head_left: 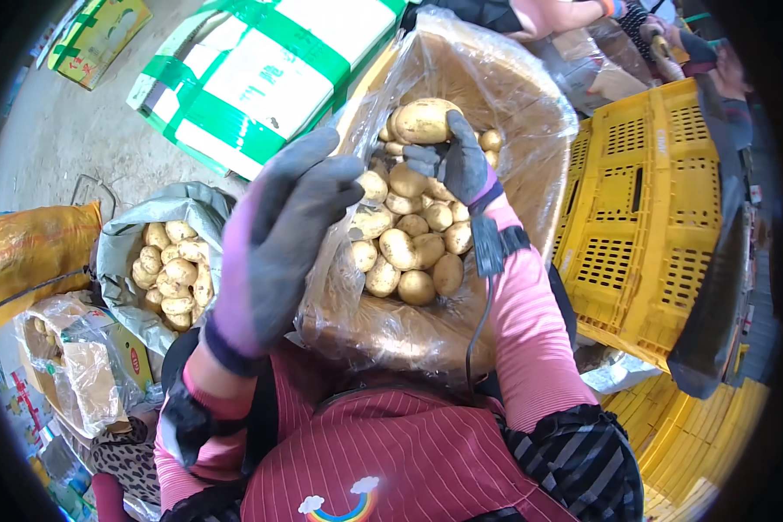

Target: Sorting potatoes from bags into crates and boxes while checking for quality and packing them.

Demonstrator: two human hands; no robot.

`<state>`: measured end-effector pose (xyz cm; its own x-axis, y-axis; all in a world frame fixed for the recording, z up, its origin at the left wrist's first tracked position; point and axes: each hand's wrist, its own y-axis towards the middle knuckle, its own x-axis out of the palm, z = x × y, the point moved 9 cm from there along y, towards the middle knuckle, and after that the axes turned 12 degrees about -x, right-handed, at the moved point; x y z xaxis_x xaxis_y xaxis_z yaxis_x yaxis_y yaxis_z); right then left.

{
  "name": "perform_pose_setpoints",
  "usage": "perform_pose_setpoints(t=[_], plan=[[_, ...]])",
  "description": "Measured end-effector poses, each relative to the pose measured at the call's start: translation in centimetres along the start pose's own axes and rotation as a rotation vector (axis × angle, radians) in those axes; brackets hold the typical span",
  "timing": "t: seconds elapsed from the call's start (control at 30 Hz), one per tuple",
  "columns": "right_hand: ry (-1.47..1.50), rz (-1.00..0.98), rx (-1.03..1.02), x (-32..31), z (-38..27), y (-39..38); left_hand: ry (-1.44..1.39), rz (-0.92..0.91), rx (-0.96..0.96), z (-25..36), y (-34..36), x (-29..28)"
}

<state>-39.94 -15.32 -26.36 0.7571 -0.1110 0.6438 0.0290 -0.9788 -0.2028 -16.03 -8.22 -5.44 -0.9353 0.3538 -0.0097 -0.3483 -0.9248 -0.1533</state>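
Loose potatoes [416, 250] fill the bottom of a cardboard box [531, 165] lined with clear plastic film [487, 65], which stands directly before me. My right hand [464, 165], in a grey and purple glove, reaches inside and grips a large potato [424, 120] above the others toward the far side. Part of its grip is hidden behind the potato. My left hand [283, 226], gloved alike, hovers over the box's left edge with its fingers stretched out and nothing in it.
On the left stands a pale sack of potatoes [174, 274], beside an orange sack [39, 252] and a plastic-lined carton [87, 361]. A white box with green tape [265, 74] lies beyond. Yellow crates [631, 209] line the right. Another person's arm [557, 16] shows at the top.
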Motion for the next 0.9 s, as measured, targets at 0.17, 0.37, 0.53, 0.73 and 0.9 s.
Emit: perform_pose_setpoints(t=[0.17,0.37,0.53,0.73,0.9], plan=[[0.093,-0.121,-0.046,8.4,-3.5,-8.4,0.254,0.097,0.172,-0.7,-0.1,2.6],[-0.432,-0.125,-0.010,13.3,-8.0,-20.7,-0.244,-0.376,0.090,0.6,-2.4,7.2],[-0.670,-0.071,-0.246,13.3,-13.8,-29.4,-0.124,-0.549,-0.060,2.2,-6.1,12.2],[-0.177,0.019,-0.323,11.1,-16.3,-38.8,-0.314,-0.781,-0.255,2.7,-9.3,20.3],[-0.046,0.127,-0.577,7.9,-20.4,-45.9,0.439,-0.577,0.180,-4.7,-6.5,19.8]])
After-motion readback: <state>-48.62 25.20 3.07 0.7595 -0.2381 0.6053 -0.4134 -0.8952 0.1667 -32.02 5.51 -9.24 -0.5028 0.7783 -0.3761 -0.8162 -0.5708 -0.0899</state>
